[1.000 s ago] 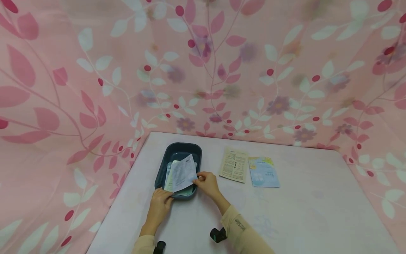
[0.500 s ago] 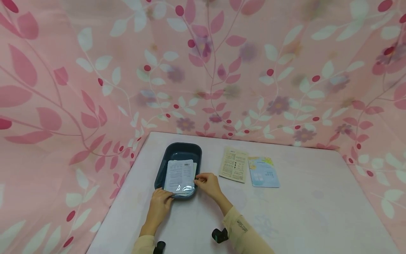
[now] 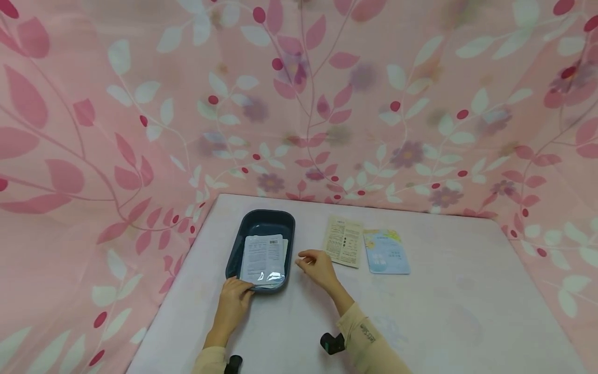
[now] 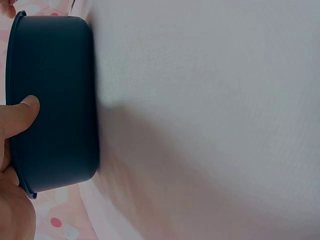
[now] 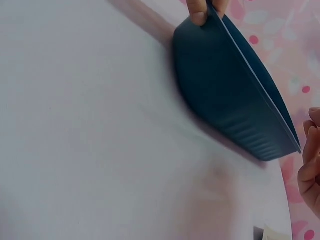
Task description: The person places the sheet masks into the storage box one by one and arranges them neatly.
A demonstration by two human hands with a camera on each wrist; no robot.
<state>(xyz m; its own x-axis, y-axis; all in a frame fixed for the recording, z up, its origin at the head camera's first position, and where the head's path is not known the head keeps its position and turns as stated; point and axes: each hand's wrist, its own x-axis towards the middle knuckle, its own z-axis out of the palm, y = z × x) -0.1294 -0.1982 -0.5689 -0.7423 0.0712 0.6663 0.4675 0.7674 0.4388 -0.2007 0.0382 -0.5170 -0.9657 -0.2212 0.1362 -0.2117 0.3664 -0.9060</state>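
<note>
A dark blue-green plastic tray [image 3: 247, 220] stands on the white table. Several packets lie in a stack near its front end, topped by a white printed packet [image 3: 263, 259] with a barcode. My left hand [image 3: 232, 305] grips the tray's front left rim; in the left wrist view its thumb [image 4: 25, 114] presses the outer wall. Just right of the tray, apart from it, my right hand [image 3: 322, 272] hovers with loosely bent fingers, holding nothing. In the right wrist view the right hand [image 5: 311, 170] shows at the right edge, clear of the tray wall [image 5: 225, 95].
To the right of the tray lie a beige printed packet [image 3: 343, 241] and a light blue packet [image 3: 386, 252] with yellow flowers. A pink floral cloth [image 3: 308, 104] stands behind and beside the table [image 3: 448, 311].
The white packet was tilted in my right hand a second ago and now lies flat on the stack. The right hand has let go and drawn off to the right. The left hand stays put.
</note>
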